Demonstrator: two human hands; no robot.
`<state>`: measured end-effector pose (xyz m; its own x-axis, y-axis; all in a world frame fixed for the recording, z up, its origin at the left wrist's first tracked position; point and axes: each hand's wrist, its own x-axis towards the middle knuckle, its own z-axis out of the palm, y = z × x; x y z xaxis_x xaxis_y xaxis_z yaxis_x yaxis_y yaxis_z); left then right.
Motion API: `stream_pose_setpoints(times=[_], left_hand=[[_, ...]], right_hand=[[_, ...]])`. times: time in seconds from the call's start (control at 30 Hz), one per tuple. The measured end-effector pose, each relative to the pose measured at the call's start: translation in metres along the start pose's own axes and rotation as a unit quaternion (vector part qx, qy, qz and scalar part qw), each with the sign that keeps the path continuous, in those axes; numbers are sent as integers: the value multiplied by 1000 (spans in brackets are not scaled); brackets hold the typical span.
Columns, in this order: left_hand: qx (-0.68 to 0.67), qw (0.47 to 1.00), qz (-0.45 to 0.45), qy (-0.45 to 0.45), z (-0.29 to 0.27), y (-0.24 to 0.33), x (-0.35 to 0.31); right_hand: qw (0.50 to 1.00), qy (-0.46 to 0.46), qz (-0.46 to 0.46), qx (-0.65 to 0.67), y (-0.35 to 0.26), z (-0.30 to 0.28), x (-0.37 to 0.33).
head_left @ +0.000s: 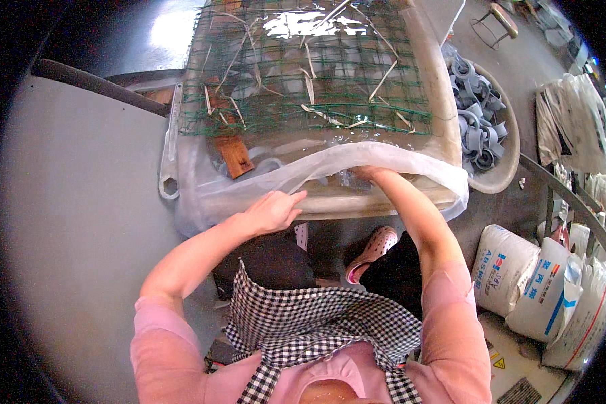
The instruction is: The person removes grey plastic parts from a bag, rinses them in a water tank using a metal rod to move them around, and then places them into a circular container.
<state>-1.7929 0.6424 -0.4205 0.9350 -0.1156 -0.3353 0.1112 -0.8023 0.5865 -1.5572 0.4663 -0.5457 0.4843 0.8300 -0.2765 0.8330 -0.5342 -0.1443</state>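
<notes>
1. The clear plastic bag (pixel 330 161) lies draped over the near rim of the large tub (pixel 438 121), directly ahead of the person; its mouth is bunched into a rolled band.
2. Handling judgement: thin film, light, limp and slippery; likely to stretch or tear under a sharp pull. Best taken at the rolled rim, where the layers are doubled.
3. Left hand (pixel 274 210): fingers pinched shut on the film's edge near the tub's front.
4. Right hand (pixel 369 173): reaches under the film; its grip is hidden, so closure cannot be told.
5. Green wire mesh (pixel 303 74) with straw covers the tub.
6. A basin of grey plastic parts (pixel 478 114) stands to the right; white sacks (pixel 545 283) stand beyond on the floor.
</notes>
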Motion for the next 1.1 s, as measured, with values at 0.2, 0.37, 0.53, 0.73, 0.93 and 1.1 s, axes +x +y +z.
stream_pose_setpoints(times=[0.2, 0.37, 0.53, 0.73, 0.93, 1.1], left_hand=[[142, 989, -23, 35, 43, -12, 50], [306, 939, -138, 78, 62, -10, 84], [227, 961, -148, -57, 47, -28, 109], [125, 956, -265, 15, 44, -35, 128], [3, 979, -196, 46, 44, -4, 101], [165, 950, 82, 253, 12, -9, -3]], right_hand=[[997, 75, 22, 18, 0, 13, 5], [997, 39, 41, 59, 2, -3, 2], [997, 0, -19, 72, -10, -14, -16], [922, -244, 146, 262, -31, 4, 3], [952, -116, 93, 267, -69, 40, 11], [975, -121, 27, 186, -91, 27, 6]])
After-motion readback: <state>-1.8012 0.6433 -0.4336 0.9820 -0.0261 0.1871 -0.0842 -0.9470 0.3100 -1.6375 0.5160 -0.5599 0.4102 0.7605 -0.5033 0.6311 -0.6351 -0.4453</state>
